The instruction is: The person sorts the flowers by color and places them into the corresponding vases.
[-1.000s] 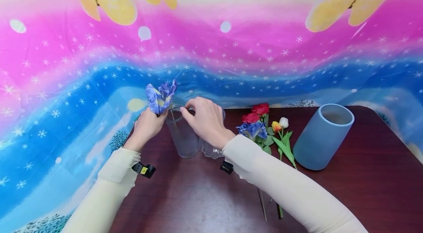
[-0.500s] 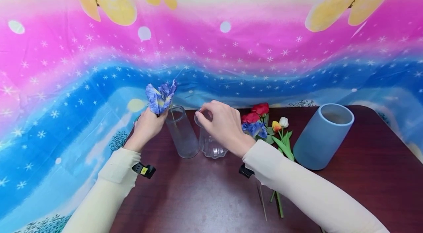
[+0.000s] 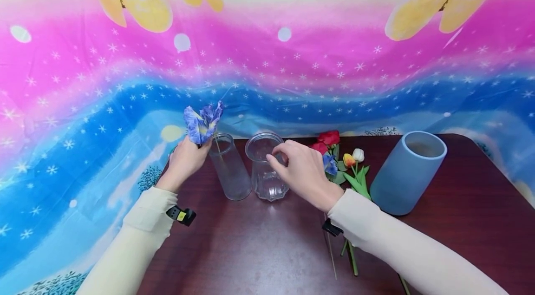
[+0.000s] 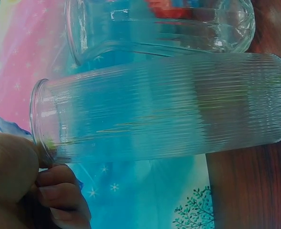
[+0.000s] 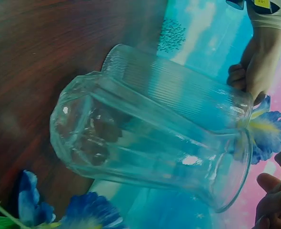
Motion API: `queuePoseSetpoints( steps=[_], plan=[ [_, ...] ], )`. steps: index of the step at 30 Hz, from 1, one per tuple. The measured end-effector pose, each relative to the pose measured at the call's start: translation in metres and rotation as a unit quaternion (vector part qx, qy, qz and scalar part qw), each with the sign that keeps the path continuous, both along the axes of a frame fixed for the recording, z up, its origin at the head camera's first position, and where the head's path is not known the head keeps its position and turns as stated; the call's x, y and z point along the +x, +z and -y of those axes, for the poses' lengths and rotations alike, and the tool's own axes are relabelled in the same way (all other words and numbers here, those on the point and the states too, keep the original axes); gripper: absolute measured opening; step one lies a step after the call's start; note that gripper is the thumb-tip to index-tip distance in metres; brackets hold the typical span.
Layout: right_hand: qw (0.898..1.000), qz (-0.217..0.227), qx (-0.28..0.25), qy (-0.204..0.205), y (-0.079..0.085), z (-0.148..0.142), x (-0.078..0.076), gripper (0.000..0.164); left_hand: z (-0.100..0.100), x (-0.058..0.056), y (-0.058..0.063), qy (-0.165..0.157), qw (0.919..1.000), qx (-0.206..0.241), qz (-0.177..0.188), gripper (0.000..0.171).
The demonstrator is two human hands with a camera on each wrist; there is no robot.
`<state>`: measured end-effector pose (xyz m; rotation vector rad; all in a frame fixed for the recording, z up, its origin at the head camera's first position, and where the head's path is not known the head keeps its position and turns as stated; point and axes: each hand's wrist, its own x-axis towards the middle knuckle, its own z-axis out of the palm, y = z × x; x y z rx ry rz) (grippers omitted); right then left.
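My left hand [image 3: 187,160] pinches at the stem just under a blue-purple iris [image 3: 200,125], right at the rim of a tall ribbed glass vase [image 3: 234,176]. The iris stem runs down inside that vase, seen through its wall in the left wrist view; the thumb [image 4: 12,162] covers part of the rim. Beside it stands a clear glass vase [image 3: 269,186] with a flared mouth. My right hand [image 3: 305,172] hovers at its right side, fingers loosely bent and holding nothing. In the right wrist view, its thumb and fingertips [image 5: 269,183] are apart, off the vase's rim.
Red flowers [image 3: 328,138], another blue iris [image 3: 329,164], an orange-yellow tulip [image 3: 349,160] and a white tulip [image 3: 358,154] lie on the dark wooden table [image 3: 251,248]. A blue-grey vase [image 3: 407,179] stands at the right. A printed cloth [image 3: 267,67] hangs behind.
My right hand has moved right and slightly down, from the ribbed vase's mouth across the clear vase to its right side. My left hand and the iris stay put.
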<state>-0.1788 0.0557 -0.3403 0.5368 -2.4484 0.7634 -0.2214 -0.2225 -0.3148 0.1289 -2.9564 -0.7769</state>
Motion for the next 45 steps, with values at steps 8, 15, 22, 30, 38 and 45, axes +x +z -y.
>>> queuePoseSetpoints(
  steps=[8, 15, 22, 30, 38, 45],
  plan=[
    [1.0, 0.018, 0.008, -0.017, -0.012, -0.019, 0.007, 0.011, -0.001, 0.0, 0.0, 0.003, 1.0, 0.002, 0.0, 0.061],
    [1.0, 0.011, 0.013, -0.024, -0.021, -0.034, 0.012, 0.012, 0.0, 0.0, -0.001, 0.004, 1.0, 0.002, 0.002, 0.062],
    [0.999, 0.037, 0.017, -0.027, -0.031, -0.048, 0.015, 0.017, 0.001, 0.001, -0.001, 0.004, 1.0, 0.004, 0.002, 0.063],
    [0.993, 0.109, 0.025, -0.039, -0.04, -0.064, 0.016, 0.018, 0.0, 0.001, -0.001, 0.007, 1.0, 0.002, 0.001, 0.061],
    [0.99, 0.126, 0.045, -0.046, -0.052, -0.078, 0.017, 0.019, 0.0, 0.001, -0.002, 0.002, 1.0, 0.005, 0.002, 0.063],
    [0.988, 0.131, 0.064, -0.05, -0.061, -0.085, 0.018, 0.019, 0.0, 0.001, -0.001, -0.001, 1.0, 0.0, -0.002, 0.062]
  ],
)
